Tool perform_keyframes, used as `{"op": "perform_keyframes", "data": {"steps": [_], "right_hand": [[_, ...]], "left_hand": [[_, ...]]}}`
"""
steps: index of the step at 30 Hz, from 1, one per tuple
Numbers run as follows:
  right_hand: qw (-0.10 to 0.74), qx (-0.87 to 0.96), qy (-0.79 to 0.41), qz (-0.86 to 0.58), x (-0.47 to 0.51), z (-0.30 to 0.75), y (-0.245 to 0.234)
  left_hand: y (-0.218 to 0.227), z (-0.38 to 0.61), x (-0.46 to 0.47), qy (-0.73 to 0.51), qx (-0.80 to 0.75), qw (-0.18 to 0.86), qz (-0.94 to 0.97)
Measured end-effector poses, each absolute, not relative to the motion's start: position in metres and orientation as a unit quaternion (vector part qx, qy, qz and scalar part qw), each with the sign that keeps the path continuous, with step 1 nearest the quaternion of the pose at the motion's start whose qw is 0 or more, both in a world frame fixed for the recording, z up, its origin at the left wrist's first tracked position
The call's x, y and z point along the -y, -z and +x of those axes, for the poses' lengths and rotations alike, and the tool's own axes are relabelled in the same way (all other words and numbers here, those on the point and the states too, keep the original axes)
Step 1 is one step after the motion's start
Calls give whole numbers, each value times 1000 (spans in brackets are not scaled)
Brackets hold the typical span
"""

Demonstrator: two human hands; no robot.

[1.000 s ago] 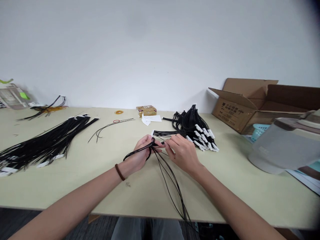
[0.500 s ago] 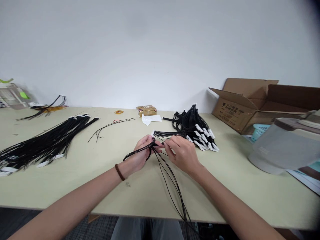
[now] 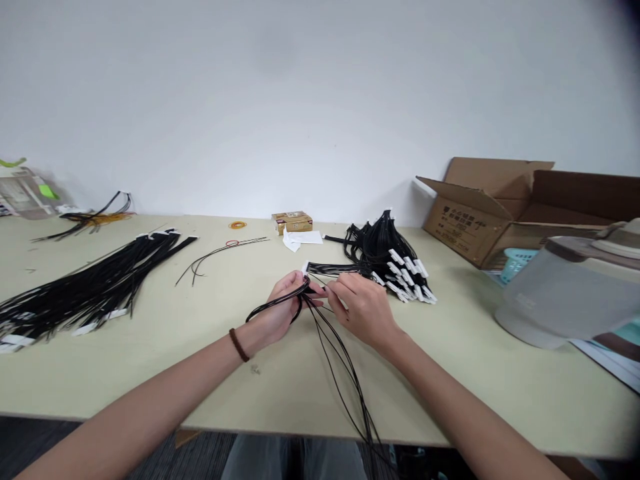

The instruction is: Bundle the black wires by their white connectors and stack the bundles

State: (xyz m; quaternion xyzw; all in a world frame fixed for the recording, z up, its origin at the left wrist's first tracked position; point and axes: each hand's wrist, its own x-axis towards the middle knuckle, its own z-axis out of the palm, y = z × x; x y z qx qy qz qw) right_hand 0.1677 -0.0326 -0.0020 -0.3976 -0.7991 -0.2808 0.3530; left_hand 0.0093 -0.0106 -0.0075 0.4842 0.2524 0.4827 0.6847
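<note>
My left hand (image 3: pixel 283 303) is closed around a looped bundle of black wires (image 3: pixel 345 357) over the middle of the table. One loop hangs back across the wrist, and the loose strands trail down past the table's front edge. Beside it, my right hand (image 3: pixel 363 303) pinches at the same bundle, close to the left fingertips; the exact strand between its fingers is partly hidden. Just behind the hands lies a flat black cable (image 3: pixel 335 269) with a white connector at its left end. To its right rises a heap of black cables (image 3: pixel 383 243) with white connectors.
More black wires (image 3: pixel 95 283) spread over the table's left side. At the back are a small brown box (image 3: pixel 293 221), white paper (image 3: pixel 306 237) and yellow rubber bands (image 3: pixel 237 225). A cardboard box (image 3: pixel 465 217) and a translucent pitcher (image 3: pixel 540 293) stand at the right.
My right hand has shifted very slightly left, nearer the left fingertips. Otherwise the hands and wires look nearly the same.
</note>
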Motion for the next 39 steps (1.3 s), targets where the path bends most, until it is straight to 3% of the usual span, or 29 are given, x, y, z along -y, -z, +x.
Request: {"op": "perform_keyframes", "data": {"steps": [39], "right_hand": [[354, 794, 262, -420, 33, 167, 2]], "left_hand": [[10, 9, 9, -470, -251, 696, 481]]}}
